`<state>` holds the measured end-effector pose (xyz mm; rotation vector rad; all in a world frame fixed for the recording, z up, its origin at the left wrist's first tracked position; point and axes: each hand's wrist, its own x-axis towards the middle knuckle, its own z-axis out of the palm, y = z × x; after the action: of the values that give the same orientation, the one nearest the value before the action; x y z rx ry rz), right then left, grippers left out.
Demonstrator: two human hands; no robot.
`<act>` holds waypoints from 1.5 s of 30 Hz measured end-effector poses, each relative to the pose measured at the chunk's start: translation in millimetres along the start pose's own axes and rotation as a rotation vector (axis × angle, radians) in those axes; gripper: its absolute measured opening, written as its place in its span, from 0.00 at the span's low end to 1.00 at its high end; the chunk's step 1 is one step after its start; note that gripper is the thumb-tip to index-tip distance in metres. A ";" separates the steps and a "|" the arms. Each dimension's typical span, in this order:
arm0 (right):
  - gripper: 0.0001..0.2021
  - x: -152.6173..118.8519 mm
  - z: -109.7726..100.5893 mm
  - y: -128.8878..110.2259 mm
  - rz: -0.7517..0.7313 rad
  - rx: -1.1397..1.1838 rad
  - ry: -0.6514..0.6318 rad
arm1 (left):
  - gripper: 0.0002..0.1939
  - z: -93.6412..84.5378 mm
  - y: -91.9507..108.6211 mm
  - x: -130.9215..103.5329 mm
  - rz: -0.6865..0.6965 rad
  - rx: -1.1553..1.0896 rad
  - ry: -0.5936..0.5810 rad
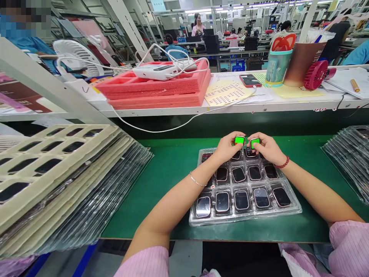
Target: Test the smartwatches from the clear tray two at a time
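Above the far row of a clear plastic tray (245, 218), my left hand (229, 147) grips a smartwatch (239, 140) with its screen lit bright green. Close beside it, my right hand (268, 147) is closed on a second smartwatch (255, 144), also showing green, with the thumb at its lower edge. Strapless watches with dark screens, such as one in the front row (241, 200), sit in the tray's pockets. My hands and forearms cover part of the back row. The tray lies on the green work mat (170, 173).
On the left rises a tall stack of trays (66, 169), its top cream one holding dark watch faces. More clear trays (350, 157) are stacked at right. A shelf (230, 109) behind carries red foam (155, 94), a phone (250, 80) and a cup (278, 65). A white cable (161, 131) droops below it.
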<state>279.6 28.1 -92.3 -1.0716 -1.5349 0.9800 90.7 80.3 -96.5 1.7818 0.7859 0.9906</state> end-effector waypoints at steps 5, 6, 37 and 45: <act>0.17 -0.3 1.2 1.7 0.003 0.039 -0.022 | 0.20 -0.8 -4.0 0.0 0.037 0.095 0.030; 0.18 -0.4 1.3 2.2 0.009 0.040 -0.024 | 0.20 -1.0 -4.3 0.2 0.041 0.096 0.033; 0.21 0.5 1.9 7.1 -0.004 0.045 -0.038 | 0.30 -2.6 -4.4 4.0 -0.049 -0.129 0.020; 0.19 -1.2 1.2 4.1 0.013 0.020 -0.022 | 0.22 -2.2 -1.4 2.8 -0.046 -0.100 0.008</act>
<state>279.2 28.0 -96.7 -1.0607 -1.5350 1.0170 90.0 84.1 -96.4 1.6680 0.7660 0.9899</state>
